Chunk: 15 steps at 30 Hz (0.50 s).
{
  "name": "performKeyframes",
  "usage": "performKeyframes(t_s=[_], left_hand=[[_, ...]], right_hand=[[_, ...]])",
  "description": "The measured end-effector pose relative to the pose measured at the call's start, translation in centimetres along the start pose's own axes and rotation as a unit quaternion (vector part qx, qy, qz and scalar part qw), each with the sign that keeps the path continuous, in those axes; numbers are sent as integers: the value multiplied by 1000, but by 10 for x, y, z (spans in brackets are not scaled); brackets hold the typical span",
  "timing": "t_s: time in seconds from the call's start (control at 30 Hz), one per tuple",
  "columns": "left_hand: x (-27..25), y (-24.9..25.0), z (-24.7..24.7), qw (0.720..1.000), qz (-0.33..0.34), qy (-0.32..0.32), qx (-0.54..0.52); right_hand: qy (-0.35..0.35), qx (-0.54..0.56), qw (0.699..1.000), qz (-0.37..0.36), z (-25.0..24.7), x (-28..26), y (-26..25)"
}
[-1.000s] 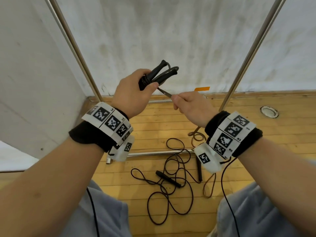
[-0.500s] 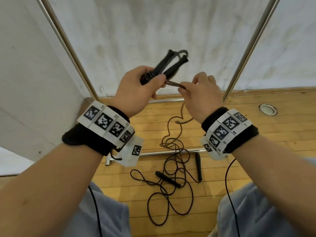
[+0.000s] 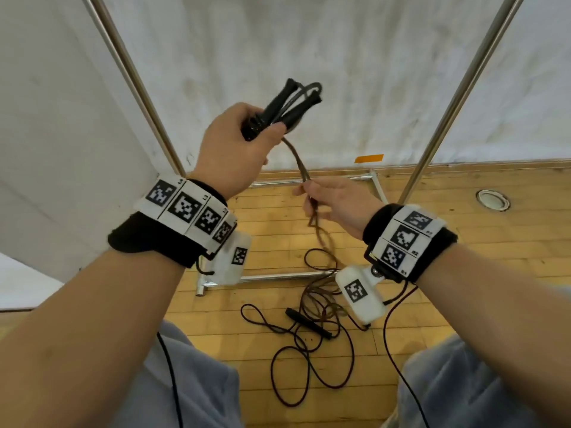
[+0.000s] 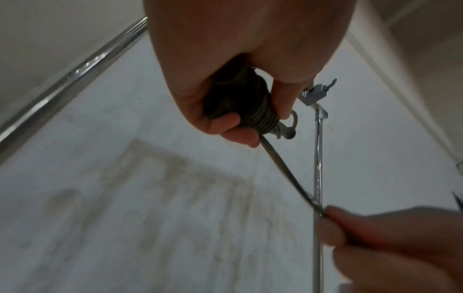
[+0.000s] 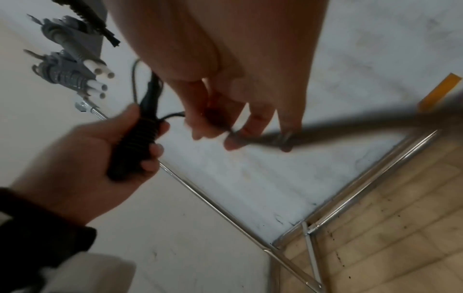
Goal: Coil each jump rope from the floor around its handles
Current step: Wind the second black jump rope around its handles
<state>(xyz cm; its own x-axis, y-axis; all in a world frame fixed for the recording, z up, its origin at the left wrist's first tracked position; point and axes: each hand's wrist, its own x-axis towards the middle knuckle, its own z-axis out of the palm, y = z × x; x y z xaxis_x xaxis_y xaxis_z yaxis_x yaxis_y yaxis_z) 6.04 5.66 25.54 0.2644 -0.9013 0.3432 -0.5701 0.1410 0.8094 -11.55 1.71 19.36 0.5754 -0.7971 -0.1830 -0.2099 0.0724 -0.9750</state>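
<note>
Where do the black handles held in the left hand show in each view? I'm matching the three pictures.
Head: handles, upper centre, gripped by the left hand.
Left wrist: handles, upper centre, seen end on under the fingers.
Right wrist: handles, left of centre.
Shared landmark: the rope running from the handles to the right hand.

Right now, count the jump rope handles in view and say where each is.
3: two black handles gripped together in the left hand; one handle on the wooden floor among loose rope. Its partner may be hidden behind the right wrist.

Left hand [image 3: 238, 149] raised and fisted, right hand [image 3: 336, 202] lower, fingers pinched.
</note>
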Motion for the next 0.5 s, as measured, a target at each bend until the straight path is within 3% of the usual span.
performKeyframes(t_s=[0.1,0.23,0.4,0.5], left_hand=[[3,-18,-7,995,-17,-8,94],[-1,-35,0,977,-23,-57,206],[-5,-44,16,961,-19,-132,243],[-7,-45,28,946,-12,-178,270]], right_hand=[[64,-35,997,-26,2,-4,-6],[89,-226,966,-91,6,-13,-17],[71,-270,955,-102,1,-23,-27],[53,-234,967,-88,-5,-27,-30]])
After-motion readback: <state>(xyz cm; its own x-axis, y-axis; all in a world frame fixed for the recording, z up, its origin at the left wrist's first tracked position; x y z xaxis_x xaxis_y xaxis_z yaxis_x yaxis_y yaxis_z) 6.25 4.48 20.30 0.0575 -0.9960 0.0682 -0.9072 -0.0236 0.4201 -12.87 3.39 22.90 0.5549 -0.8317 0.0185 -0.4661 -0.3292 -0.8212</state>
